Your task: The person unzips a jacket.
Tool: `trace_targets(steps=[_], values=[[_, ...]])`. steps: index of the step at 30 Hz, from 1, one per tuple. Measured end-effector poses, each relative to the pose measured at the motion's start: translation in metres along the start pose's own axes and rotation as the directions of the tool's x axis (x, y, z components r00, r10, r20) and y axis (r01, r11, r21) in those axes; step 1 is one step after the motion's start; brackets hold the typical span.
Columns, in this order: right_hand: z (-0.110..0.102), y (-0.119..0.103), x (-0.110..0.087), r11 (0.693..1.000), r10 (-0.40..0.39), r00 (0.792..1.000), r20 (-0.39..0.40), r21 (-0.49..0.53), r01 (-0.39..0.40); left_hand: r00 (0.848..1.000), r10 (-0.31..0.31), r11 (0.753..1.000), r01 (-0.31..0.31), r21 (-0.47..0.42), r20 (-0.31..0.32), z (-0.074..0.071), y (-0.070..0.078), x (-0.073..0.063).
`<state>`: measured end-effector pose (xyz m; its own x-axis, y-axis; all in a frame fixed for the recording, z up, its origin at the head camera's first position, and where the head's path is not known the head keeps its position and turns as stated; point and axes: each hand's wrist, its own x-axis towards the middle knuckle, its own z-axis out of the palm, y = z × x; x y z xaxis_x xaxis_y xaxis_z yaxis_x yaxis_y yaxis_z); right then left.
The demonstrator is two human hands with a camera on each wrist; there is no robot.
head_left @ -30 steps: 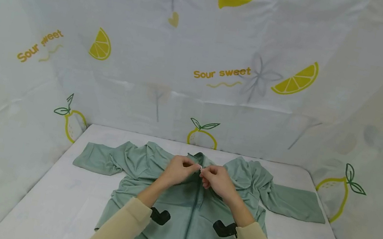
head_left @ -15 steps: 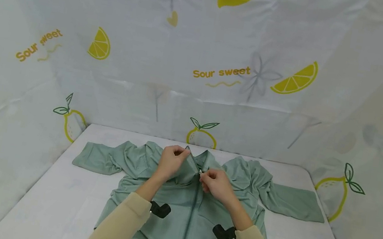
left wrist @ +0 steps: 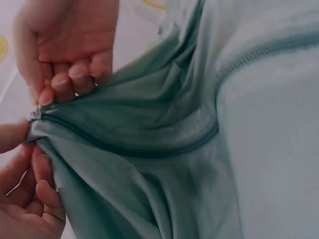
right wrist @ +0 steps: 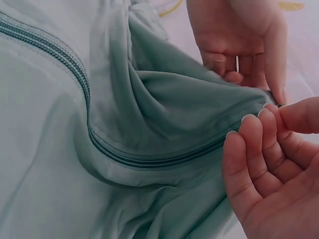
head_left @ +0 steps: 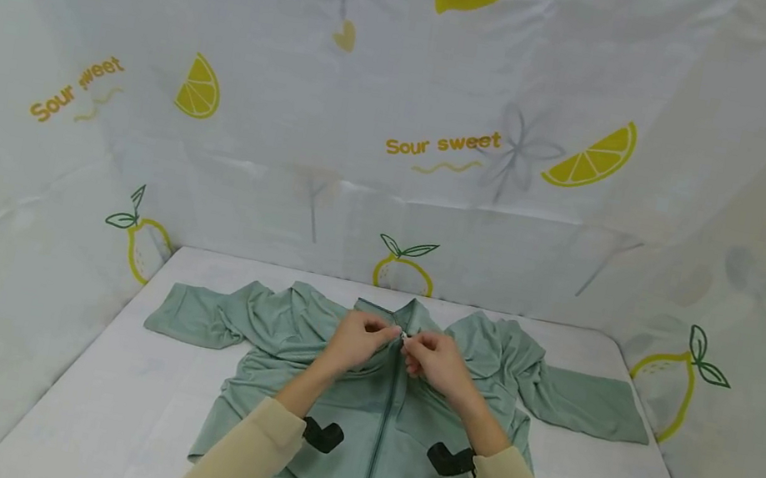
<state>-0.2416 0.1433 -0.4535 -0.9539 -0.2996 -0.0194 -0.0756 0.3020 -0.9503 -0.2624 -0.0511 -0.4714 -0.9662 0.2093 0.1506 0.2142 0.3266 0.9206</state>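
Jacket (head_left: 355, 404): sage green, front up on the desk (head_left: 76, 391), both sleeves (head_left: 187, 316) flung wide, body rumpled near the shoulders!
Left hand (head_left: 358, 341): here was the change! Half a second earlier it was off at the left side of the collar (head_left: 416, 314); this instant it was back in the middle, grip pinching cloth at the neck.
Right hand (head_left: 439, 358): steady through it all, thumb and finger pinching the zip pull (left wrist: 37, 112).
Meaning: both hands seemed to be working one spot together, high on the front, just below the collar.
Zip (head_left: 381, 433): darker green, straight down the middle to the hem, teeth apparently meshed; close up, it sagged in a deep curve between the hands and the flatter front.
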Motion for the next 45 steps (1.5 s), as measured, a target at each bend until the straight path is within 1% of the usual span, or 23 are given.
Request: trace_targets(steps=[4,6,8,10,11,13,15,17,19,20,22,24,26,27,30,31,33,35,37,39,41,43,45], values=[[0.004,0.0,-0.003,0.997,-0.051,0.999,0.005,-0.057,0.052,0.998,-0.047,0.996,0.044,-0.083,-0.043,0.0,0.003,0.001],[0.005,0.008,-0.003,0.992,-0.088,0.996,0.003,-0.092,0.088,0.993,-0.065,0.992,0.054,-0.11,-0.095,-0.004,0.002,0.003],[0.005,0.02,-0.002,0.986,-0.129,0.992,0.007,-0.109,0.129,0.983,-0.087,0.987,0.064,-0.144,-0.16,-0.01,0.001,0.005],[0.004,0.025,-0.004,0.982,-0.157,0.987,0.019,-0.102,0.158,0.972,-0.088,0.989,0.059,-0.136,-0.217,-0.015,0.001,0.007],[0.003,0.027,-0.004,0.979,-0.181,0.983,0.028,-0.088,0.183,0.968,-0.085,0.992,0.06,-0.114,-0.237,-0.017,0.002,0.007],[0.002,0.029,-0.005,0.981,-0.183,0.983,0.029,-0.065,0.184,0.964,-0.079,0.996,0.066,-0.059,-0.256,-0.019,0.001,0.006],[0.002,0.03,-0.005,0.986,-0.157,0.987,0.022,-0.055,0.158,0.965,-0.062,0.997,0.069,0.021,-0.257,-0.019,0.001,0.003],[0.001,0.029,-0.004,0.991,-0.118,0.993,0.018,-0.057,0.119,0.968,-0.048,0.992,0.075,0.103,-0.247,-0.017,0.0,0.0],[0.0,0.026,-0.004,0.995,-0.07,0.997,0.017,-0.066,0.071,0.978,-0.035,0.984,0.07,0.162,-0.207,-0.013,0.0,-0.003],[-0.001,0.025,-0.004,0.995,-0.062,0.998,0.017,-0.075,0.063,0.985,-0.031,0.982,0.062,0.178,-0.17,-0.011,0.0,-0.004],[-0.002,0.022,-0.004,0.996,-0.05,0.999,0.018,-0.073,0.052,0.997,-0.032,0.984,0.044,0.175,-0.072,-0.007,0.0,-0.005],[-0.002,0.018,-0.003,0.996,-0.054,0.998,0.016,-0.063,0.055,0.999,-0.032,0.991,0.029,0.132,0.017,-0.003,-0.002,-0.005],[-0.001,0.016,-0.003,0.997,-0.057,0.998,0.012,-0.056,0.058,0.998,-0.024,0.996,0.019,0.082,0.065,0.0,-0.004,-0.005],[-0.001,0.015,-0.003,0.997,-0.06,0.998,0.014,-0.055,0.061,0.997,-0.018,0.998,0.013,0.061,0.071,0.001,-0.004,-0.004],[0.001,0.015,-0.003,0.993,-0.077,0.997,0.029,-0.087,0.079,0.999,0.001,1.0,-0.002,0.03,0.033,0.001,-0.002,-0.002],[0.002,0.016,-0.004,0.991,-0.087,0.995,0.039,-0.099,0.09,1.0,0.002,1.0,-0.002,0.017,0.005,0.0,-0.002,-0.001],[0.002,0.018,-0.006,0.987,-0.104,0.992,0.065,-0.112,0.111,0.998,-0.019,1.0,0.017,-0.022,-0.059,-0.002,0.0,0.001],[0.003,0.019,-0.008,0.987,-0.104,0.991,0.089,-0.11,0.114,0.989,-0.048,0.997,0.039,-0.063,-0.139,-0.005,0.001,0.002],[0.002,0.02,-0.011,0.99,-0.093,0.99,0.108,-0.095,0.104,0.976,-0.064,0.996,0.05,-0.069,-0.207,-0.008,0.0,0.004],[0.002,0.019,-0.014,0.993,-0.077,0.99,0.121,-0.074,0.086,0.969,-0.068,0.998,0.065,-0.019,-0.239,-0.011,-0.001,0.003],[0.002,0.016,-0.015,0.996,-0.07,0.989,0.127,-0.05,0.077,0.97,-0.042,0.996,0.06,0.066,-0.24,-0.012,-0.002,0.002],[0.001,0.014,-0.016,0.997,-0.062,0.989,0.131,-0.032,0.067,0.976,-0.013,0.986,0.049,0.161,-0.219,-0.013,-0.003,-0.001],[0.0,0.011,-0.016,0.998,-0.057,0.99,0.131,-0.022,0.06,0.986,0.01,0.976,0.026,0.214,-0.169,-0.013,-0.001,-0.005]])
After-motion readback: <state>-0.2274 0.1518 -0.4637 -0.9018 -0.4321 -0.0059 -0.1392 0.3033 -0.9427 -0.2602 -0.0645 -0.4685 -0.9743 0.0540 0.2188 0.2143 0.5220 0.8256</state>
